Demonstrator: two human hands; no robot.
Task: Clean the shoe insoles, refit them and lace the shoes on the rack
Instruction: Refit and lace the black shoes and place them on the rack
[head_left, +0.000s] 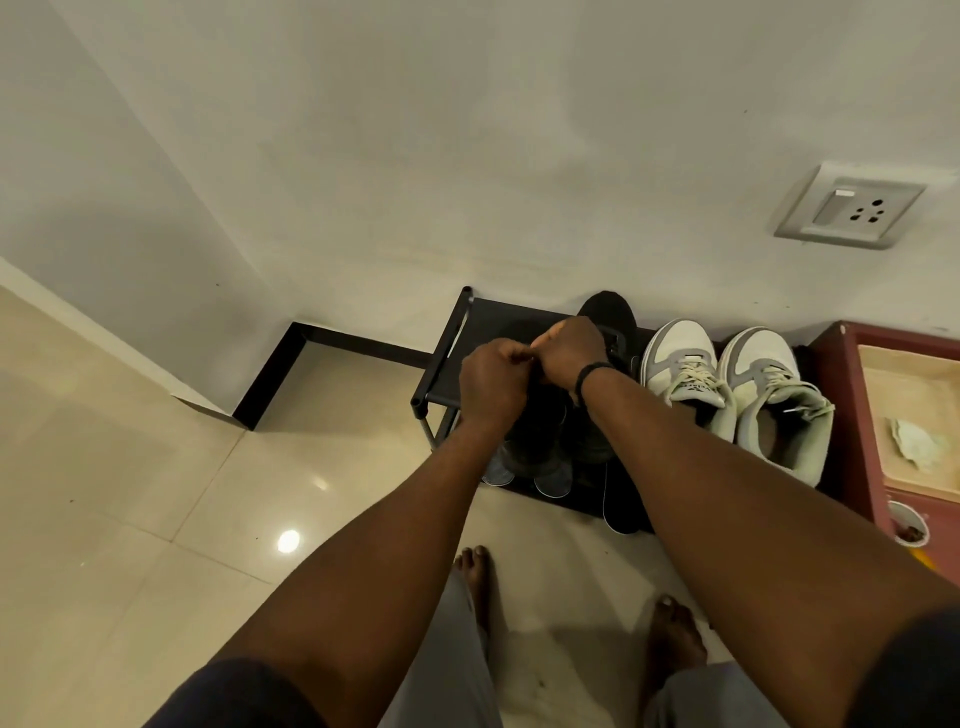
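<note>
A: We are standing barefoot on a glossy cream tiled floor (130, 493), facing a pale wall (467, 130) with a dark skirting along its foot. Nearest to us, our bare feet (475, 582) are showing below our forearms.

B: Just past our toes, the black shoe rack (452, 343) is sitting against the wall. Dark insoles (621, 499) are poking out over its near edge, with two greyish rounded ends (553, 480) lying just to their left.

A: Above those, we are working on the black shoes (597, 431) on the left half of the rack. Our left hand (493, 379) is curling its fingers in tight, and our right hand (569, 351), wearing a dark wristband (589, 376), is doing the same right beside it, knuckles nearly touching.

B: Both are seeming to pinch something thin between them over the black shoes, probably a lace, though we cannot tell for certain because it is too dark and small.

A: To the right, the white and grey sneakers (727, 384) are resting side by side on the rack, toes to the wall, laces in place.

B: Beyond them, a red-framed box (852, 415) is standing with a crumpled scrap inside, and a small cup (906, 525) is sitting at its near corner.

A: Farthest off, a wall socket (852, 208) is showing high on the right.
</note>
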